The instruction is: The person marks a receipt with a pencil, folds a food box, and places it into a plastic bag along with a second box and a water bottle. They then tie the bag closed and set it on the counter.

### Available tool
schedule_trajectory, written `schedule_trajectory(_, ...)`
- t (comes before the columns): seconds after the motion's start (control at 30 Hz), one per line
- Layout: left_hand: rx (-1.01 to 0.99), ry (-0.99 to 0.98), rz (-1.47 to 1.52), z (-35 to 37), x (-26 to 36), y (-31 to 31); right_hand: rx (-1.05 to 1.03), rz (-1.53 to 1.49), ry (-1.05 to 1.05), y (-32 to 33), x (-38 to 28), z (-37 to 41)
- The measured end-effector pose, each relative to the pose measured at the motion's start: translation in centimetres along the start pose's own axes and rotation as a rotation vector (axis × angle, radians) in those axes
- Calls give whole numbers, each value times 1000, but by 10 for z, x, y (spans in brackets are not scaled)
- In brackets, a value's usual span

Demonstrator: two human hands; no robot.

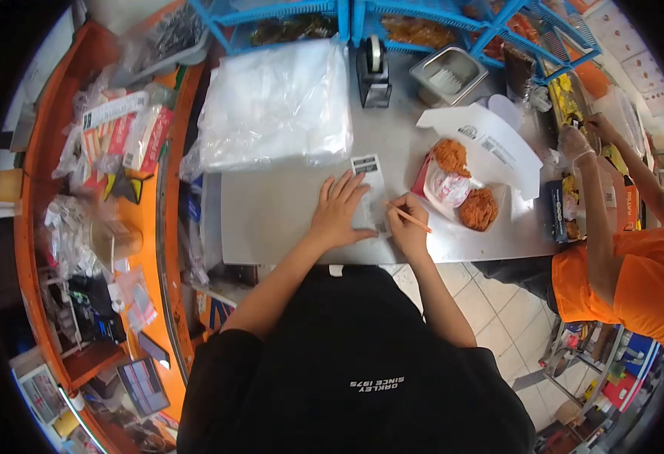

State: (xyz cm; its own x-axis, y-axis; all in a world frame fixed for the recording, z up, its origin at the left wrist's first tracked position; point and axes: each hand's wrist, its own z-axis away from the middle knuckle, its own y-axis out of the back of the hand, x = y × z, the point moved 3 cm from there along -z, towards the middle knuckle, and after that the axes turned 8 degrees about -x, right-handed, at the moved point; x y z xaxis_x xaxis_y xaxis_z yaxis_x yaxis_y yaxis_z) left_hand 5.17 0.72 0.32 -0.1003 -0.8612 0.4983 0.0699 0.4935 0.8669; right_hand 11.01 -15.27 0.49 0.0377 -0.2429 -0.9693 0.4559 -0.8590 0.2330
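A printed paper slip point(372, 178), like a receipt, lies on the metal table point(271, 219). My left hand point(339, 212) rests flat with fingers spread at the slip's left edge. In my right hand point(409, 231) is an orange pencil point(414, 219), held in a writing grip at the slip's right side; its tip is too small to make out. Just right of that hand stands an open takeaway box point(491, 144), its white lid folded back. Inside are two pieces of fried chicken point(478, 209) and a round wrapped item point(448, 188).
A stack of clear plastic bags point(275, 106) covers the back left. Behind are a tape dispenser point(374, 72), a steel container point(449, 76) and blue baskets point(286, 15). A co-worker in an orange shirt point(627, 272) works at the right. An orange shelf point(154, 250) flanks the left.
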Motion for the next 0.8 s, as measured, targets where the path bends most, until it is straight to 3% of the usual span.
schedule_trajectory(0.17, -67, -53, -23, -10, 1, 23, 230, 178, 224, 30, -74, -53)
schedule_trajectory(0.23, -77, 79, -53, -17, -8, 24, 390, 228, 468, 50, -99, -92)
schedule_trajectory(0.4, 57, 24, 18, -30, 5, 32, 406, 164, 311, 93, -125, -168)
schedule_trajectory(0.5, 166, -56, 128, -57, 20, 46, 518, 280, 292, 132, -161, -123)
schedule_trajectory(0.57, 227, -115, 167, -89, 32, 57, 726, 301, 373, 183, -127, -95)
schedule_trajectory(0.63, 342, -211, 194, -131, 49, 68, 821, 416, 327, 229, -80, -67)
schedule_trajectory(0.67, 342, -230, 198, -153, 62, 69, 839, 422, 331, 236, -61, -64)
schedule_trajectory(0.73, 524, -339, 286, -187, 86, 74, 805, 673, 469, 242, -39, -59)
schedule_trajectory(0.77, 524, -355, 290, -199, 89, 76, 820, 678, 471, 241, -39, -54)
schedule_trajectory(0.8, 249, -202, 255, -215, 88, 70, 624, 633, 258, 236, -31, -58)
